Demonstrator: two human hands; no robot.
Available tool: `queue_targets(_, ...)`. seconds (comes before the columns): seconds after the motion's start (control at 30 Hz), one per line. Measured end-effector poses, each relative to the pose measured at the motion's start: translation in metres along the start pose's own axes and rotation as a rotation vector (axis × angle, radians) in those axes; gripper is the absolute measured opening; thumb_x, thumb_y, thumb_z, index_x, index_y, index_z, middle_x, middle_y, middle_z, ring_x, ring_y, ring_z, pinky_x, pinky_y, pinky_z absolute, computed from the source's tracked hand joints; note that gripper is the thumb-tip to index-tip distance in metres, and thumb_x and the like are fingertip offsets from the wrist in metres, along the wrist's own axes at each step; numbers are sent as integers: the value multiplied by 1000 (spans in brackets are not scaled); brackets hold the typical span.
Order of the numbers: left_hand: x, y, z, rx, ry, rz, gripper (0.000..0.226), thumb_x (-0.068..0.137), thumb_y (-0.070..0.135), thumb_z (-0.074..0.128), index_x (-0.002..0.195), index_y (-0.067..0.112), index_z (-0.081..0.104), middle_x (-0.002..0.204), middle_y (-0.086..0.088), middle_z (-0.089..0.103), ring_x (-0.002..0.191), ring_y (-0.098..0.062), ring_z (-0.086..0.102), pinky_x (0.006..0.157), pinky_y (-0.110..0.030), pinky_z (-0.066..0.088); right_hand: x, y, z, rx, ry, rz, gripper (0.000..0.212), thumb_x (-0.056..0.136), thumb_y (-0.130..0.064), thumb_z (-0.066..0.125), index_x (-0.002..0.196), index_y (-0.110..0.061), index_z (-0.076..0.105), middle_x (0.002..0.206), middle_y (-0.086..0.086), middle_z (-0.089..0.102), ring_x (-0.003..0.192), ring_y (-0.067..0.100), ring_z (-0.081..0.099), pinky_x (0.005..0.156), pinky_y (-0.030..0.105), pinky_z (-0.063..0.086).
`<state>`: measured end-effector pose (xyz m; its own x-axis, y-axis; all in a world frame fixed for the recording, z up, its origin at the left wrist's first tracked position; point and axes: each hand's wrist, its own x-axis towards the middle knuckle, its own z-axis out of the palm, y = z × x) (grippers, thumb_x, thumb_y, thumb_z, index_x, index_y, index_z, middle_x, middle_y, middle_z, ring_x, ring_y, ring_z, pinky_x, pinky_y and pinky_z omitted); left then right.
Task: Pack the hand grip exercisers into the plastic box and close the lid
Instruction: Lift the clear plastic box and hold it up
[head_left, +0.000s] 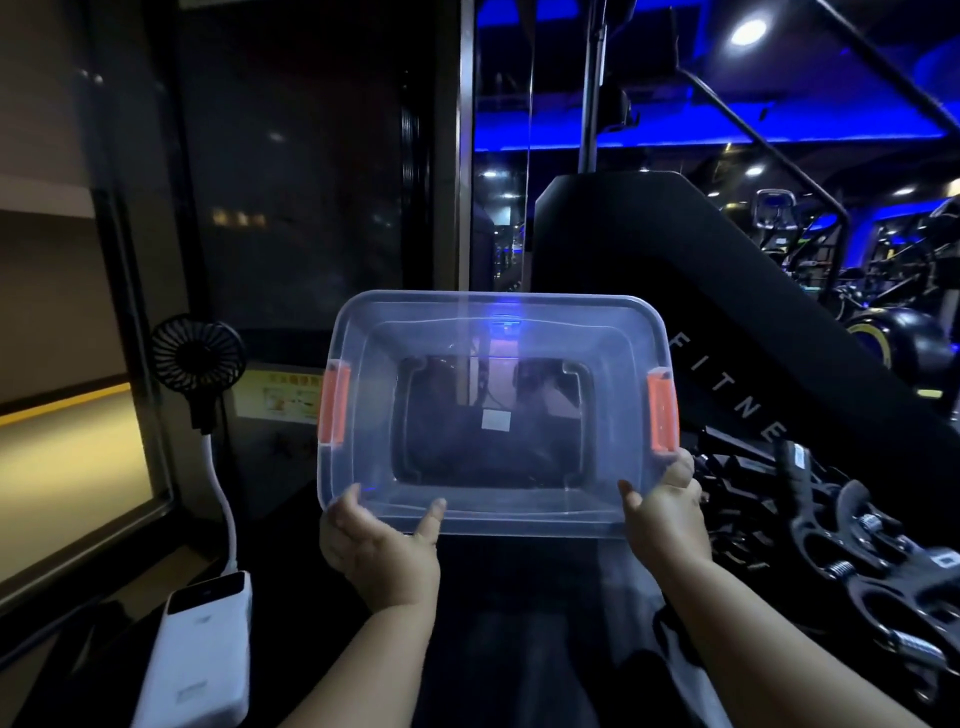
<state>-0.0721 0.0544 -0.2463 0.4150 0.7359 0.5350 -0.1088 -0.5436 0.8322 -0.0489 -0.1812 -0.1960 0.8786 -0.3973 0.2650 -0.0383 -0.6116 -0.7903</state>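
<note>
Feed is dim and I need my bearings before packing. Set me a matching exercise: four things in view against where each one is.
Things: 1 clear plastic box with orange latches; 2 black hand grip exercisers with metal springs; 3 white rectangular power bank; 4 small round black fan.
Places: A piled at far right; B lower left; C middle, held by left hand and right hand; D left, on a white stalk.
Pairs: 1-C, 2-A, 3-B, 4-D.

Clear plastic box (498, 332), orange side latches (662, 413), face-on in mid-air; black hand grip exercisers (857, 561) in a heap at right.
</note>
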Motion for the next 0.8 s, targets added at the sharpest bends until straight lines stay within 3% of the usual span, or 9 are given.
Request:
queue_targets(0.07,4,4,0,-228,84,-267,95,49,26,92,128,6,41,134,-16,42,120,-35,44,98,-47,44,3,1,2,-5,5,8,75,94,-31,54,148,-18,4,140,20,33,118,38,45,94,48,41)
queue_targets(0.13,2,15,0,-483,121,-609,95,52,19,92,130,11,39,121,1,48,101,-23,55,90,-34,47,5,3,4,-18,12,16,78,94,-30,55,149,-19,1,140,20,32,118,38,45,94,48,42)
queue_targets(0.23,-13,24,7,-627,-125,-885,64,70,17,83,122,6,47,92,-1,61,77,-21,58,79,-34,50,5,4,6,-44,7,32,83,93,-31,57,150,-18,-2,142,19,30,118,40,47,94,48,42)
queue_targets(0.3,-24,23,11,-624,-410,-870,30,74,27,79,81,5,60,68,-5,60,62,-20,53,67,-30,49,5,6,7,-64,-9,40,87,92,-31,58,150,-17,-5,143,20,28,118,40,47,95,47,41)
queue_targets(0.33,-27,26,10,-579,-542,-846,32,77,33,76,72,8,58,65,-4,57,60,-18,51,65,-29,48,6,6,6,-69,-18,41,89,92,-30,59,151,-16,-7,144,20,26,118,39,47,96,47,40)
queue_targets(0.47,-23,35,11,-158,-828,-597,59,82,68,50,86,11,65,81,0,58,72,-18,52,65,-28,43,10,4,3,-81,-24,28,90,92,-27,58,151,-13,-8,149,21,20,126,38,41,103,46,38)
queue_targets(0.6,-29,38,20,338,-817,-297,76,79,81,23,99,25,69,118,-7,59,113,-31,50,93,-34,43,11,2,3,-118,-23,26,89,93,-26,56,151,-9,-10,152,21,17,132,36,35,105,45,35)
queue_targets(0.7,-37,39,18,269,-695,-310,56,78,80,35,84,29,58,107,0,64,101,-26,57,83,-33,49,8,5,4,-112,-20,37,90,93,-26,56,151,-10,-12,150,21,20,128,38,40,104,47,37)
queue_targets(0.8,-39,44,19,-54,-554,-537,60,72,65,65,99,13,52,87,1,60,80,-22,59,75,-34,52,6,7,6,-114,-9,31,91,93,-26,56,151,-10,-12,148,22,23,126,39,42,102,48,39)
